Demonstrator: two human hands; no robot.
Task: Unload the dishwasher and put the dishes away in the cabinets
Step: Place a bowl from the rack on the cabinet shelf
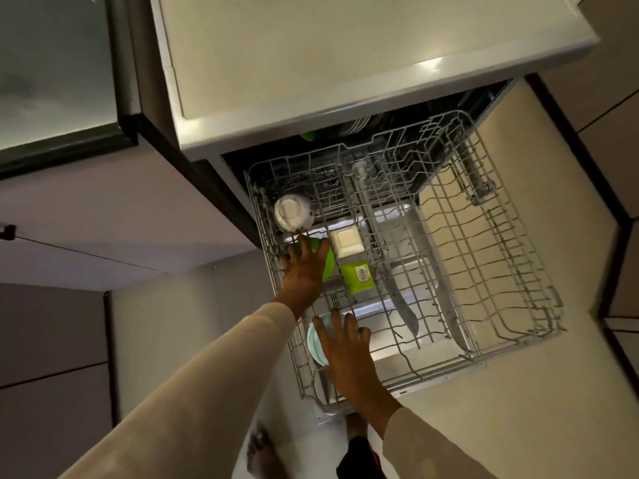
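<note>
Over the dishwasher rack, the left hand rests spread, released fingers on the green bowl, while the right hand, fingers likewise released, apparently touches the pale blue bowl.

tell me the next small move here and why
Probably curl the fingers round both bowls and lift: the left hand lies spread on the green bowl, the right hand spread over the pale blue bowl in the pulled-out rack, and neither looks gripped yet.
</note>
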